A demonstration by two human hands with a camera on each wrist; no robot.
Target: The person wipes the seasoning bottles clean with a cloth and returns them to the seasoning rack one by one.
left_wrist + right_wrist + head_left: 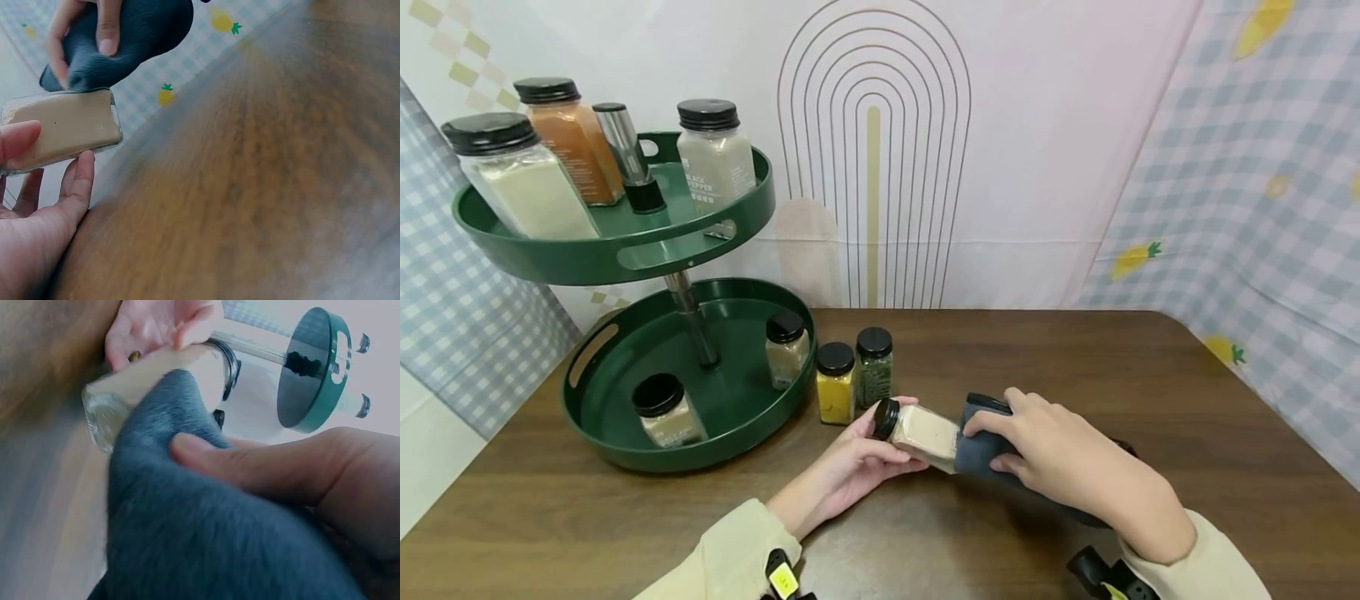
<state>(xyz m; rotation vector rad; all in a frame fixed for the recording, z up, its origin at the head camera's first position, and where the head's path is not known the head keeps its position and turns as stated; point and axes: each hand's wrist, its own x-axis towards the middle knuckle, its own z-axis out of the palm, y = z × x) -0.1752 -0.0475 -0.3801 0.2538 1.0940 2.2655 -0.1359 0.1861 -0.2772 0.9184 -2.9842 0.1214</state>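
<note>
In the head view my left hand (859, 462) holds a square glass spice jar (928, 433) of cream-coloured powder, tilted on its side above the table. Its black lid points left, and the thumb lies across the glass in the left wrist view. My right hand (1051, 446) grips a dark blue cloth (976, 454) and holds it against the jar's base end. Seen from the right wrist, a fold of the cloth (181, 506) covers part of the jar's side, with the thumb pressing on it. The cloth hides some of the right fingers.
A green two-tier tray (688, 458) stands at left, with small jars below and larger jars plus a metal cylinder (628, 154) above. Beside it on the wooden table (1075, 358) are a yellow spice jar (835, 396) and a green herb jar (876, 375). Patterned fabric hangs behind.
</note>
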